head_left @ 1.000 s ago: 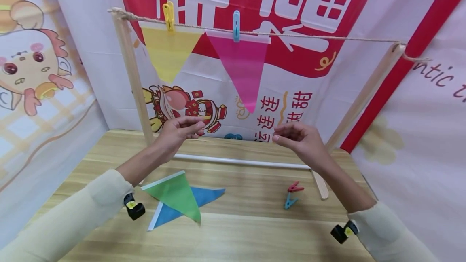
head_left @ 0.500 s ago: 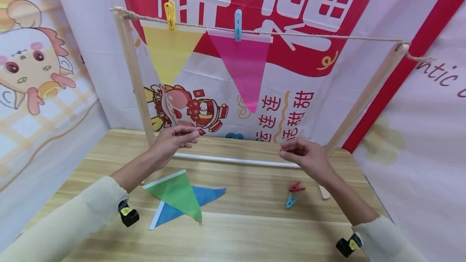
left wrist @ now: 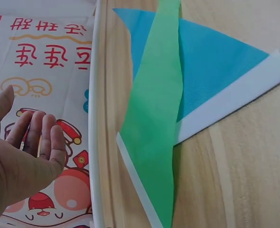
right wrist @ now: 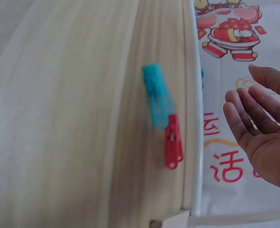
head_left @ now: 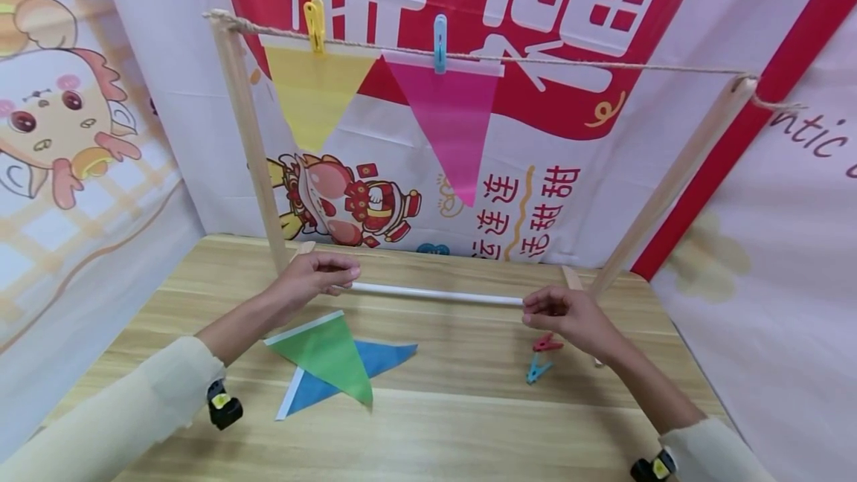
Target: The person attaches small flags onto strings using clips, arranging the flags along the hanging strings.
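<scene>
Both bare hands hover over the table with loosely bent fingers and hold nothing. My left hand (head_left: 309,279) is above and behind a green pennant (head_left: 335,352), which lies across a blue pennant (head_left: 390,360). In the head view my right hand (head_left: 570,316) overlaps the end of a white rod (head_left: 435,293). Just below its fingers lie a red clothespin (head_left: 547,343) and a light blue clothespin (head_left: 538,370), close together; the right wrist view shows them too. A yellow pennant (head_left: 318,91) and a pink pennant (head_left: 447,121) hang from a twine line (head_left: 602,65), with a yellow clothespin (head_left: 314,23) and another blue clothespin (head_left: 440,43).
Two wooden posts (head_left: 249,140) carry the twine at left and right, with the white rod running low between them. Printed cloth (head_left: 402,125) hangs behind the wooden table (head_left: 482,422) and along both sides.
Both hands have come down from below the hanging pennants toward the table, the left also shifting left and the right slightly right. The pennants and clothespins stay in place.
</scene>
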### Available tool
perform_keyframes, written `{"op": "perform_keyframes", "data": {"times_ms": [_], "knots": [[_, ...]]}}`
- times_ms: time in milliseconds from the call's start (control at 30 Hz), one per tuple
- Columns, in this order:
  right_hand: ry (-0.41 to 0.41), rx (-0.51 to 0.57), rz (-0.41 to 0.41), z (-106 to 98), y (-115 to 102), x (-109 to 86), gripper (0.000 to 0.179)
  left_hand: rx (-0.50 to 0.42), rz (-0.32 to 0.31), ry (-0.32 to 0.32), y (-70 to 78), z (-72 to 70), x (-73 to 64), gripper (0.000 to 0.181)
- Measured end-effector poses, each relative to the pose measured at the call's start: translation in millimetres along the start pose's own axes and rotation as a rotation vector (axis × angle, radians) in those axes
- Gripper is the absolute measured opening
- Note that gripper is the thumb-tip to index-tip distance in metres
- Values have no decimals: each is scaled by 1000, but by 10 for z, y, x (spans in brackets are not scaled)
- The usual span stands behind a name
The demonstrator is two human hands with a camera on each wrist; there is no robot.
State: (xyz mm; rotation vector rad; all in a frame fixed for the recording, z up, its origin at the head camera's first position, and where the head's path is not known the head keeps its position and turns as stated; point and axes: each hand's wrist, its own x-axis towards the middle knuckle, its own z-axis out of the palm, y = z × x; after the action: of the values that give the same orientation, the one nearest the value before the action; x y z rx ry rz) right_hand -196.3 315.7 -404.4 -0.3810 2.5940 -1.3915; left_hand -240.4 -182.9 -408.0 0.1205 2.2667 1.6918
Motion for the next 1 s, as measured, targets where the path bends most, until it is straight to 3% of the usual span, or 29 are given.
{"op": "perform_keyframes", "data": {"times_ms": [367,567,1000], "knots": [[-23,-73,12,-79,301,-51,33,94,-97,3,-158,-30,-55,48],[-24,-63,30,-129,451,-70,37,164,-137,6,-255,-88,-78,40],[0,-171,40,-231,587,-67,41,335,-200,11,-352,-208,-152,37]]}}
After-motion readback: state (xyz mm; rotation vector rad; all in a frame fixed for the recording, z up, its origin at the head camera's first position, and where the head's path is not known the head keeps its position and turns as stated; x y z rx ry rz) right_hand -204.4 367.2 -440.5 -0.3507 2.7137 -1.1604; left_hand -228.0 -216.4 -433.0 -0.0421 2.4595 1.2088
